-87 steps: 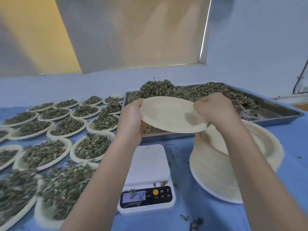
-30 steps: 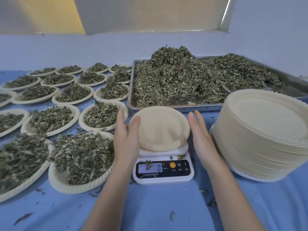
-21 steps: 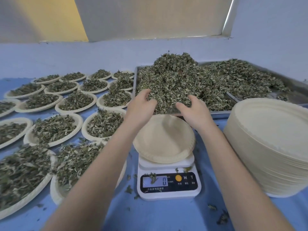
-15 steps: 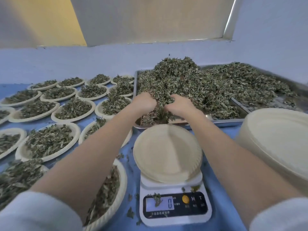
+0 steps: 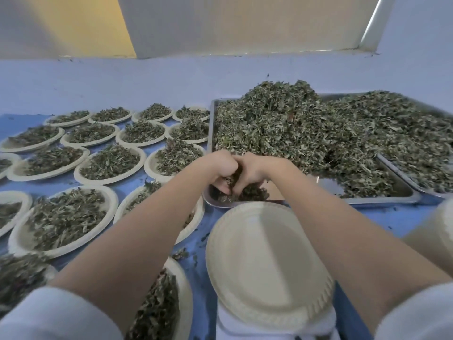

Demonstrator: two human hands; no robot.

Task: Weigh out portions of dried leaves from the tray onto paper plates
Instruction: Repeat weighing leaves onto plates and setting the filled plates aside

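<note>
Your grip is closed on a clump of dried leaves [image 5: 247, 190]: the left hand [image 5: 220, 168] and right hand [image 5: 255, 169] are cupped together, fingers curled into the pile at the near left corner of the metal tray [image 5: 382, 198]. The clump sits low in that corner, just beyond the empty paper plate [image 5: 264, 266] waiting on the white scale [image 5: 228, 327]. The likely trouble is spillage: the leaves look loose and light, so bits could slip between your fingers as you lift over the tray's rim and land on the blue table [image 5: 392, 217], where stray flakes already lie. A handful that is too big would overshoot the weight and mean picking leaves back off. The plate overhangs the scale, so a forearm brushing its edge, or a drop landing off-centre, could tip or shift it and upset the reading. The filled plates [image 5: 63, 217] under your left arm are also close enough for a sleeve [image 5: 56, 317] to drag.
</note>
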